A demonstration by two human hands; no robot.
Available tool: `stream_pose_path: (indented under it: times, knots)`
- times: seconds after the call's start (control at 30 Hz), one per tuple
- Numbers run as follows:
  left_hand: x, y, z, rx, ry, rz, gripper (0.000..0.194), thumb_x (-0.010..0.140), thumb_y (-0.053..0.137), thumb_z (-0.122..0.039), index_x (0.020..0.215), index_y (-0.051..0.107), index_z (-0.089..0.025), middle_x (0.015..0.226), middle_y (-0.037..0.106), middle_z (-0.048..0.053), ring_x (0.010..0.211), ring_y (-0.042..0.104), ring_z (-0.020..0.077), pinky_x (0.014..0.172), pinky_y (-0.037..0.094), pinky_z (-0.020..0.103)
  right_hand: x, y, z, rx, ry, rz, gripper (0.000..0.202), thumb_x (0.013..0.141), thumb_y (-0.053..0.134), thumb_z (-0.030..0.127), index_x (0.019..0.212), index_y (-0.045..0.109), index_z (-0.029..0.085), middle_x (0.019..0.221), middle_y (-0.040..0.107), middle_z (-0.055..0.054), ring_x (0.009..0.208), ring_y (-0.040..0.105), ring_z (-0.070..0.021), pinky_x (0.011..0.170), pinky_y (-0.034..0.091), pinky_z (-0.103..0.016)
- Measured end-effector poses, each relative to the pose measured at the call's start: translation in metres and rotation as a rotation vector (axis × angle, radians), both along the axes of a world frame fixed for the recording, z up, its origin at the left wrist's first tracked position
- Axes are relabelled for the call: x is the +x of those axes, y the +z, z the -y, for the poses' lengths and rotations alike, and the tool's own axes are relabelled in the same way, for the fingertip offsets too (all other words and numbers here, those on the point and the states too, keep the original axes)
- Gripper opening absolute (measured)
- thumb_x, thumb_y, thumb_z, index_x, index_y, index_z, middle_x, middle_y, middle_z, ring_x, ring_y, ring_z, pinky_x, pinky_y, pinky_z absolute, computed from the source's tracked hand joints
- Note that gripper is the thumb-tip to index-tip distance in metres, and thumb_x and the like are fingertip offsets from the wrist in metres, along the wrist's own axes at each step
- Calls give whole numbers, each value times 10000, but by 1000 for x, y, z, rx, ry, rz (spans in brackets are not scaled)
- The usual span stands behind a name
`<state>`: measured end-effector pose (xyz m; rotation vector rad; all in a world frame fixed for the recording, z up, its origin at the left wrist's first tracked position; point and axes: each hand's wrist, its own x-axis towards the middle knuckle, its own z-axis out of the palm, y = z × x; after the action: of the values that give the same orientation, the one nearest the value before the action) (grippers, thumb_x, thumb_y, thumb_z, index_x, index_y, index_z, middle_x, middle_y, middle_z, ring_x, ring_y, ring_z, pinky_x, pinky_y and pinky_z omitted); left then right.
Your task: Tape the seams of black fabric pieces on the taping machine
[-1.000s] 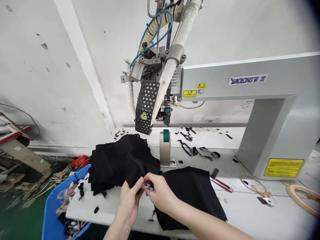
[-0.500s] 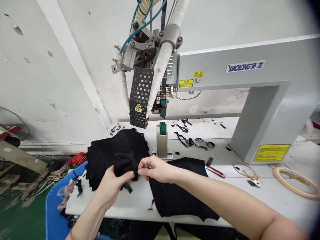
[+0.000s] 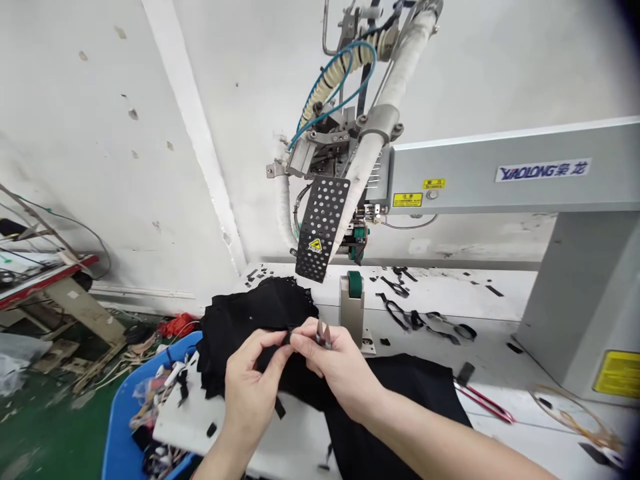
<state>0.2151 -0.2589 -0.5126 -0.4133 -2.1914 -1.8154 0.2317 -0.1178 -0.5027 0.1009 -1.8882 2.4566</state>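
Observation:
My left hand [image 3: 251,381] is closed, thumb and fingers pinching the edge of a black fabric piece [image 3: 304,388] over the front of the table. Against its fingertips, my right hand [image 3: 345,371] pinches the same edge. Small metal thread snips [image 3: 324,335] are held in the right hand, with their blades sticking up past the fingers; the rest is hidden. Just behind the hands lies a stack of black fabric pieces [image 3: 255,308]. Another black fabric piece [image 3: 410,380] is spread flat under my right forearm.
A grey machine arm [image 3: 470,170] spans the right. Its perforated guard [image 3: 323,227] hangs above a post with a green roller [image 3: 355,285]. Red-handled tweezers [image 3: 485,403] and black strip scraps [image 3: 395,310] lie on the white table [image 3: 200,433]. A blue bin [image 3: 117,413] stands at left.
The view has swung left and up. My hands have come together on the fabric edge, lifting it off the stack's front. The snips' blades now point upward.

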Motion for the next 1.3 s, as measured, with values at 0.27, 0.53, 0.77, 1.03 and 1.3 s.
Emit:
stream_pose_path:
  times: [0.27, 0.53, 0.77, 1.03, 1.3]
  knots:
    - [-1, 9, 18, -47, -55, 82, 129, 741, 657, -321, 771, 726, -217, 736, 688, 31, 709, 606, 185, 643, 468, 236, -3, 24, -13, 564, 27, -251, 136, 808, 574, 238, 710, 633, 165, 693, 558, 5, 654, 482, -111, 615, 375, -241]
    - [-1, -4, 15, -19, -125, 273, 233, 728, 659, -405, 834, 698, -201, 780, 685, 40, 762, 606, 194, 683, 481, 245, 2, 8, -16, 487, 113, 22, 154, 802, 558, 272, 707, 582, 153, 570, 439, 43, 544, 354, -83, 524, 299, -221]
    - [-4, 10, 16, -136, -129, 248, 251, 702, 661, -437, 660, 657, -189, 630, 616, 16, 602, 511, 148, 552, 408, 227, 4, 1, -7, 586, 56, -145, 121, 800, 548, 225, 713, 597, 158, 687, 548, 13, 643, 451, -102, 602, 354, -228]
    - [-8, -18, 13, -12, -74, 305, 288, 758, 623, -460, 747, 608, -173, 679, 571, -14, 651, 472, 115, 602, 391, 213, 2, -14, -2, 291, 113, 111, 165, 763, 575, 284, 675, 535, 150, 574, 431, 41, 543, 332, -80, 523, 279, -232]
    - [-9, -38, 1, 338, -64, 464, 299, 695, 720, -421, 762, 597, -157, 702, 540, -29, 674, 444, 87, 646, 375, 202, 7, -35, 0, 48, 77, 151, 307, 696, 687, 411, 695, 526, 151, 598, 455, 34, 532, 343, -71, 512, 268, -235]
